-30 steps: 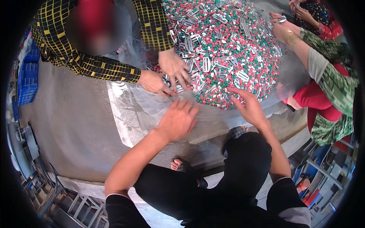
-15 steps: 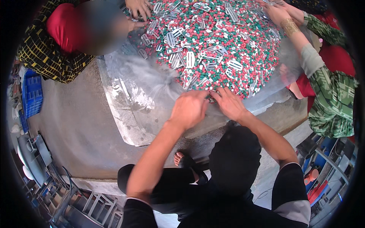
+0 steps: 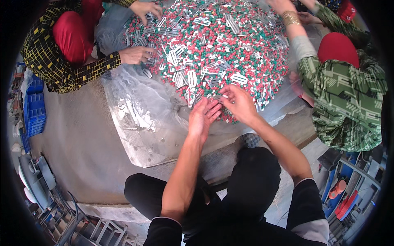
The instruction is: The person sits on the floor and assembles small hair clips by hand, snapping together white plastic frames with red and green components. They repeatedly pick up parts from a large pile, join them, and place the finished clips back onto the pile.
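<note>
A broad pile of small red, green and white pellets (image 3: 242, 61) is mixed with flat slotted metal pieces (image 3: 191, 78). At its near edge my left hand (image 3: 202, 118) is turned palm up, its fingers apart; a slotted metal piece (image 3: 198, 97) shows just beyond its thumb, and whether they touch I cannot tell. Close to those fingertips, my right hand (image 3: 240, 104) pinches thumb and fingers around something small and greyish, too small to name. Clear plastic sheeting (image 3: 141, 96) lies under and around the pile.
At the left a person in a yellow-and-black patterned top has both hands (image 3: 137, 54) at the pile. Another in green patterned sleeves reaches in from the right with an arm (image 3: 293, 28). Blue crates (image 3: 35, 108) stand at far left. A metal frame (image 3: 108, 233) is at lower left.
My left hand has come off the pile's edge and turned palm up. My right hand is now raised beside it, pinching. The left person's head has moved back and both their hands show.
</note>
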Demonstrator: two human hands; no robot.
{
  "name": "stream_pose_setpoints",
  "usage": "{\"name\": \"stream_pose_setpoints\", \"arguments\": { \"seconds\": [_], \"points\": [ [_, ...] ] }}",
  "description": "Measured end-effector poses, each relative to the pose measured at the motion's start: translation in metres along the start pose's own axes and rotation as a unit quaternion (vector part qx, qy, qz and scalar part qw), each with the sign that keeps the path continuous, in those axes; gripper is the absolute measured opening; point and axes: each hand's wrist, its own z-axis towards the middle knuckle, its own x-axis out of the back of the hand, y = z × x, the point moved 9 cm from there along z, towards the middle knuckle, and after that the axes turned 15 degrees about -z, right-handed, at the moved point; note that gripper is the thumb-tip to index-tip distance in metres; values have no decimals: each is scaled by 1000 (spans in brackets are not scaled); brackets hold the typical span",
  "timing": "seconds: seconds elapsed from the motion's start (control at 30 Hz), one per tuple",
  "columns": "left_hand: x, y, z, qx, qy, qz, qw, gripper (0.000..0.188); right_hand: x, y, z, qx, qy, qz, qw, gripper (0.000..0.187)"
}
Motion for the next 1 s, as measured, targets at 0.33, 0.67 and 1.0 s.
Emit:
{"name": "stream_pose_setpoints", "arguments": {
  "seconds": [0.33,0.67,1.0],
  "points": [
    [14,52,16,-246,26,173,953,28,4,-38,-16,195,63,-151,967,24],
    [29,73,-22,-389,75,465,791,40,-87,-55,33,336,-57,-258,904,14],
    [30,55,-7,-257,9,142,956,41,-83,6,16,-118,-170,276,939,36]
  ]
}}
